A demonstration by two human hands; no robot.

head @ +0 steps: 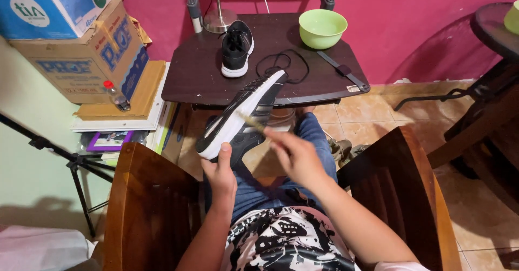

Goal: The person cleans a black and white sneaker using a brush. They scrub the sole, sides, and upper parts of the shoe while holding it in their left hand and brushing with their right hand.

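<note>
Presently, the black shoe is gripped at its heel by the left hand, long axis angled toward the counter; a small brush is pinched in the right hand, against the sole.

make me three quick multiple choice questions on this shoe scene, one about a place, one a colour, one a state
1. Where is the second black shoe?
A. on the dark table
B. on the tiled floor
C. in the cardboard box

2. What colour is the bowl on the table?
A. red
B. light green
C. blue

3. How is the shoe in the left hand held?
A. lying flat on the table
B. hanging by its laces
C. lifted, white sole turned up toward the camera

Answers:
1. A, it stands on the tabletop near the lamp base.
2. B, the bowl is pale green against the pink wall.
3. C, the left hand grips its near end and the sole's white edge faces up, while the right hand holds a thin, blurred tool at the sole.
</note>
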